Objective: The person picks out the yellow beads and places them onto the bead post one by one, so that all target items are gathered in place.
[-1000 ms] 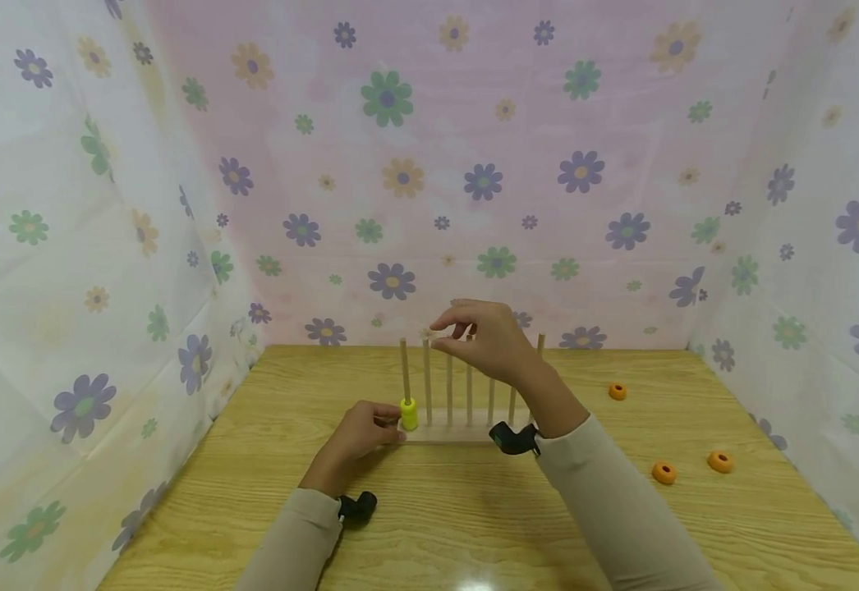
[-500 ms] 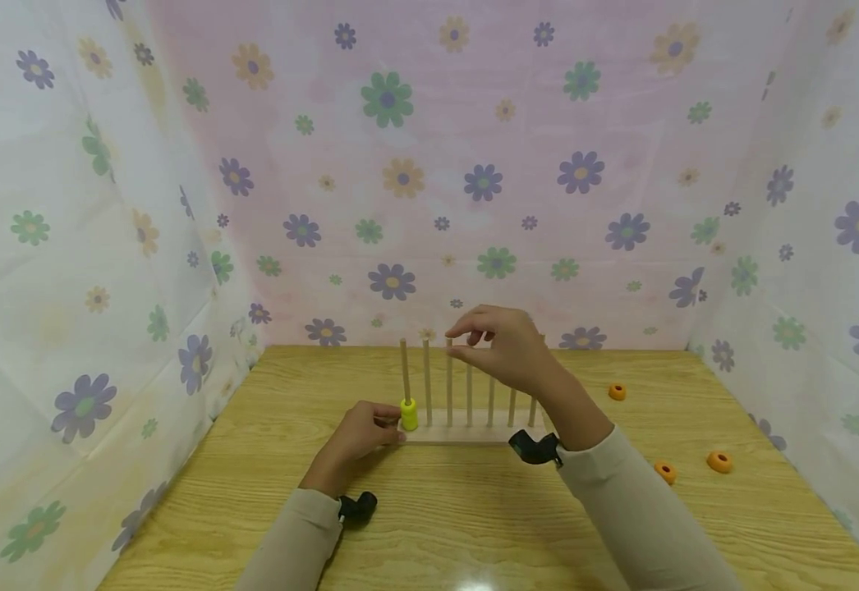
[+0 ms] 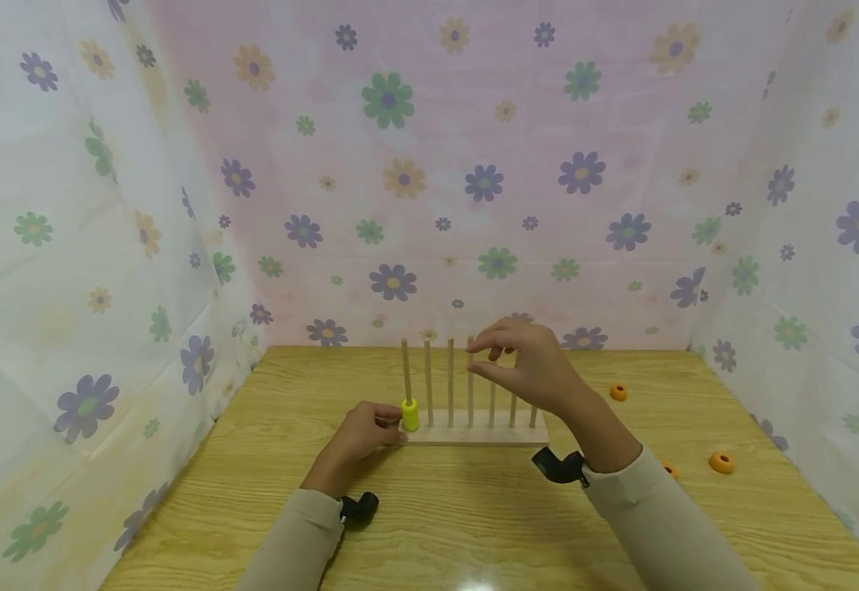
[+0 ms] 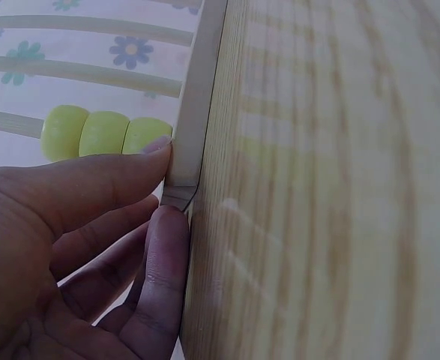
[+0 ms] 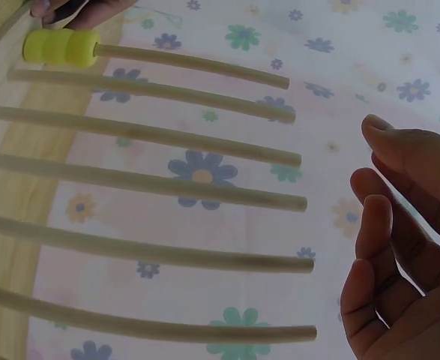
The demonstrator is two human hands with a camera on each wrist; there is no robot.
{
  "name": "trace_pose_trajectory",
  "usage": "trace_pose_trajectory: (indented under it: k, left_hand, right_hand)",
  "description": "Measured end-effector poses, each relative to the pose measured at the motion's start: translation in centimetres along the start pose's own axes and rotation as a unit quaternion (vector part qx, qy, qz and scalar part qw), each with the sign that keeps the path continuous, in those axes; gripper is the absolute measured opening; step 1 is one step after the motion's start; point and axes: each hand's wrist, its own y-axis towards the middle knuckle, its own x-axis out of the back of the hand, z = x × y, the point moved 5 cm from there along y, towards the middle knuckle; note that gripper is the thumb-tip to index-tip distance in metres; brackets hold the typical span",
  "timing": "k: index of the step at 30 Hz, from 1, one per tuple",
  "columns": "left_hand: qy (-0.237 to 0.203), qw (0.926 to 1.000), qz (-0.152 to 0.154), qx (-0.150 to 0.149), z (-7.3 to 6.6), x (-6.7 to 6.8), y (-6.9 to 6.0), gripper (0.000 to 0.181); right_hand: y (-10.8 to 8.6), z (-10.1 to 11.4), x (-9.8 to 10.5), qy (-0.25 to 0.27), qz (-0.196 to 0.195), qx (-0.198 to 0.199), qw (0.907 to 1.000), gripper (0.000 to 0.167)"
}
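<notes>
A wooden rack with a flat base [image 3: 474, 435] and several upright pegs stands on the table. Its leftmost peg carries three yellow beads [image 3: 411, 415], seen close in the left wrist view as yellow beads [image 4: 103, 135] touching one another. My left hand [image 3: 359, 431] grips the left end of the base between thumb and fingers. My right hand [image 3: 529, 365] is up by the tops of the middle pegs, thumb and index finger apart. In the right wrist view, bare peg tips face this right hand [image 5: 407, 240], which holds nothing.
Orange rings lie on the table at the right: one ring [image 3: 618, 393] farther back, one ring [image 3: 722, 463] nearer the right edge, and another ring [image 3: 670, 470] partly behind the right forearm. Flowered cloth [image 3: 444, 148] hangs behind and along both sides.
My right hand has moved rightward along the peg tops and a little lower, from near the second peg to around the fourth. My left hand and the yellow beads have stayed in place.
</notes>
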Motion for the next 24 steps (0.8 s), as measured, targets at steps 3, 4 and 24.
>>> trace_pose_trajectory:
  k: [3,4,24]
  left_hand:
    - [-0.008,1.0,0.002,0.003,0.0,-0.1,0.0,0.044]
    - [-0.009,0.9999,0.002,0.005,0.0,-0.1,0.0,0.043]
    - [0.007,0.9999,-0.014,-0.006,0.2,0.0,0.3,0.046]
  right_hand:
    - [-1.1,-0.7,0.3,0.006,0.001,-0.013,0.9999,0.018]
    - [-1.4,-1.0,0.4,0.004,0.0,-0.016,0.9999,0.018]
    - [-6.8,-4.7,2.2,-0.02,-0.024,-0.053,0.9981,0.022]
